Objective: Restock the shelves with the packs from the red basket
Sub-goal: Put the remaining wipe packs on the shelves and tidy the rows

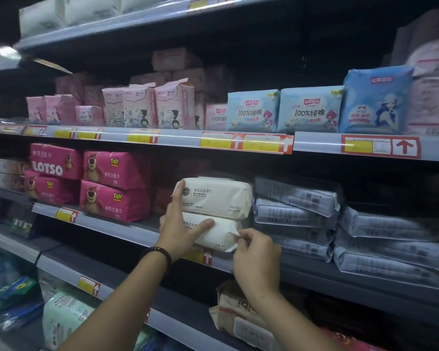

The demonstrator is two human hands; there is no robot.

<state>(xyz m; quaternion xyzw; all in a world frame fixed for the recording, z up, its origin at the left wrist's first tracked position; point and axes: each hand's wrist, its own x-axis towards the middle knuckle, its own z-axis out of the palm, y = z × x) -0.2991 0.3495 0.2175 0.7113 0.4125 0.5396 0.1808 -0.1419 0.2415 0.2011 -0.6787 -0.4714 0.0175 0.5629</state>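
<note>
Centre frame, white upper pack lies on lower pack, middle shelf. Left hand: straight fingers press upper pack, thumb across lower pack. Right hand pinches lower pack's end flap.

This is a shop aisle. Long grey shelves hold neat rows of sealed goods: pink packs, blue packs and stacked grey packs. Yellow-and-red price tags with arrows line the shelf edges.
</note>
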